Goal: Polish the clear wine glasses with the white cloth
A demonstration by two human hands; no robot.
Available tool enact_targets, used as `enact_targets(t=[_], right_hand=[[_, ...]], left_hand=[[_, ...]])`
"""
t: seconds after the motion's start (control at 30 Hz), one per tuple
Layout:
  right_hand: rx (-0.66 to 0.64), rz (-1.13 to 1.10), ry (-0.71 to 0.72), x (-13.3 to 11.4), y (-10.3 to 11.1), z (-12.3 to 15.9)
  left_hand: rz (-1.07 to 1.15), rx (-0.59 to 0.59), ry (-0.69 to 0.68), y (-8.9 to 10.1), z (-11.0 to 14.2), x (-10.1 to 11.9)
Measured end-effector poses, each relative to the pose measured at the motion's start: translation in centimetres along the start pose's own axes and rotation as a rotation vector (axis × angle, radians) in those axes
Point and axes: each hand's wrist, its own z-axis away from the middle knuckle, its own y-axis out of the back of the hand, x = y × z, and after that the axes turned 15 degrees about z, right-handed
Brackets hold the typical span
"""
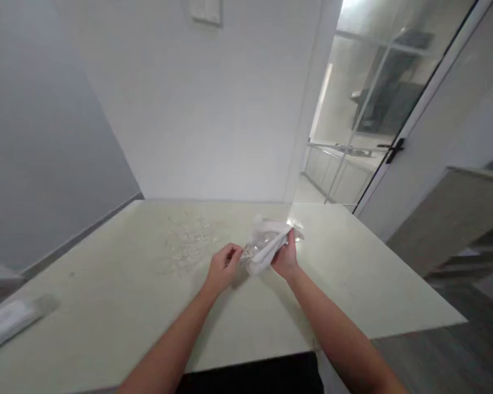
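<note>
Over the middle of a pale table (119,306), both my hands hold one clear glass item (259,241) that is partly wrapped in a white cloth (267,249). My left hand (223,268) is closed in a pinch on the item's narrow near end. My right hand (286,257) is closed on the cloth, pressing it round the wider far part. The glass is hard to make out through the cloth. Both forearms reach in from the bottom edge.
Clear glassware (187,246) stands on the table left of my hands, blurred. A flat white object (8,322) lies at the table's left front edge. A white wall runs behind, a glass door (378,109) is at the right, and a low cabinet (452,219) stands beyond.
</note>
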Motion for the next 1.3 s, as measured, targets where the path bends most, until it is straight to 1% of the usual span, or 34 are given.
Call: enact_targets(t=[0.07,0.13,0.17,0.23,0.3,0.37,0.43,0.5,0.53,0.6,0.73,0.77,0.83,0.87,0.93,1.0,1.07,1.1,1.13,1.17,1.2,1.23,1.3], right_hand=[[0.033,-0.036,0.051,0.0,0.3,-0.4],[0.030,0.061,0.107,0.2,0.5,-0.6],[0.019,0.166,0.135,0.3,0.6,-0.6],[-0.043,0.478,0.203,0.3,0.7,-0.4],[-0.155,0.821,0.294,0.1,0.8,-0.1],[-0.229,1.009,0.439,-0.4,0.8,0.1],[-0.286,1.028,0.528,-0.7,0.8,0.2],[-0.307,0.960,0.504,-0.7,0.8,0.1],[-0.294,0.937,0.471,-0.6,0.8,0.0],[-0.228,0.960,0.424,0.0,0.8,-0.1],[-0.078,1.039,0.423,1.0,0.8,-0.4],[-0.073,1.045,0.414,1.1,0.8,-0.4],[-0.116,1.083,0.400,1.0,0.8,-0.3],[-0.147,1.114,0.407,0.8,0.8,-0.3],[-0.174,1.183,0.465,0.4,0.8,0.0],[-0.160,1.232,0.540,0.2,0.7,0.2],[-0.132,1.239,0.573,0.2,0.5,0.4],[-0.117,1.225,0.566,0.3,0.4,0.4],[-0.102,1.197,0.536,0.4,0.3,0.3],[-0.092,1.150,0.483,0.5,0.3,0.3],[-0.090,1.085,0.405,0.7,0.3,0.2],[-0.101,1.005,0.304,0.8,0.3,0.1],[-0.142,0.839,0.063,1.0,0.4,0.0]], left_hand=[[0.002,0.021,0.025,0.0,-0.1,-0.1],[0.012,0.041,0.045,0.0,-0.1,-0.2],[0.020,0.047,0.054,-0.1,-0.1,-0.3],[0.043,0.066,0.068,-0.2,-0.2,-0.4],[0.068,0.110,0.077,-0.2,-0.4,-0.5],[0.099,0.160,0.080,-0.1,-0.5,-0.7],[0.138,0.203,0.097,0.1,-0.7,-1.0],[0.175,0.224,0.127,0.1,-0.7,-1.3],[0.186,0.225,0.142,0.1,-0.7,-1.3],[0.192,0.200,0.150,0.0,-0.7,-1.4],[0.143,0.149,0.119,-0.2,-0.4,-0.9],[0.126,0.139,0.108,-0.1,-0.3,-0.8],[0.101,0.114,0.086,-0.1,-0.2,-0.7],[0.099,0.101,0.078,-0.1,-0.2,-0.7],[0.130,0.086,0.092,-0.1,-0.2,-0.7],[0.194,0.080,0.158,-0.2,-0.4,-0.8],[0.241,0.079,0.215,-0.3,-0.5,-0.8],[0.236,0.081,0.209,-0.3,-0.4,-0.7],[0.204,0.087,0.172,-0.3,-0.2,-0.5],[0.146,0.090,0.107,-0.3,0.0,-0.2],[0.068,0.079,0.024,-0.2,0.3,0.0],[-0.016,0.043,-0.063,-0.2,0.6,0.3],[-0.164,-0.074,-0.216,0.0,1.3,0.8]])
